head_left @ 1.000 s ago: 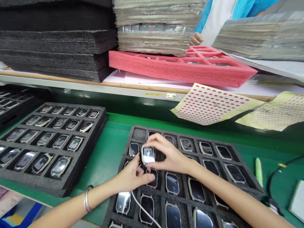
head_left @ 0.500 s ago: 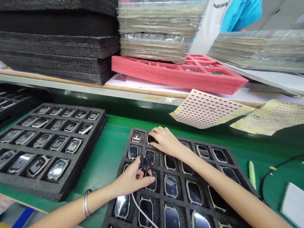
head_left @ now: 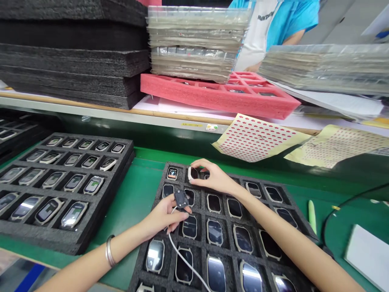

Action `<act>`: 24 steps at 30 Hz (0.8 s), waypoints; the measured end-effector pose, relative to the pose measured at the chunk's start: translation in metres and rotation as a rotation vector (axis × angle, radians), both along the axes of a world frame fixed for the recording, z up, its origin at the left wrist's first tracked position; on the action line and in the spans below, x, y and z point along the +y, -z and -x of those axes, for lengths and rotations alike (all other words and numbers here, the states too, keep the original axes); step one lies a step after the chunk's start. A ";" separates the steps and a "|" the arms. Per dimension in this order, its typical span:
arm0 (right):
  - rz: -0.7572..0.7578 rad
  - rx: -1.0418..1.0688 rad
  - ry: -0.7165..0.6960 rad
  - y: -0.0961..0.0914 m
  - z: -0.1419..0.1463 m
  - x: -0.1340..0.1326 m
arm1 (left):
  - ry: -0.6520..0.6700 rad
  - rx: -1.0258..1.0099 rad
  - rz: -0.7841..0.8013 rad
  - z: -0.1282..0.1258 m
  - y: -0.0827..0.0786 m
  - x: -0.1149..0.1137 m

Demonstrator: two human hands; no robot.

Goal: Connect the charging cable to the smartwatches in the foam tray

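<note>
Pinching a strapless, pale-framed watch with a dark rectangular screen [head_left: 192,173] by its edges, with the fingers of the right hand [head_left: 214,178] closed on it, at the second compartment of the far row in a charcoal foam tray [head_left: 182,172]. Tilting it there, probably edgewise to spare the screen; hard to tell whether touching the foam.

Clamping a small, black, square plastic block [head_left: 181,198] in the fingers of the left hand [head_left: 164,215], flat face outward, likely to leave that face uncovered. Trailing from it a thin white cable [head_left: 190,265] across the tray toward the near edge.

Showing, in the corner compartment just beside, a pale-framed watch with a lit, colourful screen [head_left: 172,173]. Separating other watches by foam walls, presumably to prevent rubbing. Resting, farther left, a second charcoal foam tray of watches [head_left: 69,235] on the green tabletop [head_left: 127,190].
</note>
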State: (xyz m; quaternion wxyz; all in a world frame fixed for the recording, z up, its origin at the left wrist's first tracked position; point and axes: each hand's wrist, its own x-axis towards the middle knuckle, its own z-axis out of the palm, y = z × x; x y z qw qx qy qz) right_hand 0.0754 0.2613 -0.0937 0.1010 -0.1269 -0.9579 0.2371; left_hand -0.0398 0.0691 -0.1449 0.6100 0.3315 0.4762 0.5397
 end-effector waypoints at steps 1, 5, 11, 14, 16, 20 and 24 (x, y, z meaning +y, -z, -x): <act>0.058 0.037 -0.043 -0.005 -0.006 -0.007 | -0.003 -0.014 0.000 0.001 0.000 0.000; 0.203 0.080 -0.234 -0.011 -0.022 -0.043 | -0.001 0.010 -0.006 0.001 0.002 0.001; -0.062 0.016 -0.245 -0.002 -0.020 -0.066 | -0.005 0.153 -0.026 -0.004 0.006 -0.001; -0.144 0.005 -0.265 -0.003 -0.017 -0.067 | -0.019 0.193 -0.035 -0.005 0.007 -0.002; -0.107 0.013 -0.283 -0.003 -0.017 -0.067 | -0.062 0.188 -0.035 -0.006 0.005 -0.002; 0.035 0.062 -0.297 0.005 -0.019 -0.065 | -0.130 0.124 -0.024 -0.008 -0.002 -0.002; 0.096 0.170 -0.263 0.017 -0.021 -0.067 | -0.154 0.079 -0.062 -0.007 -0.003 -0.004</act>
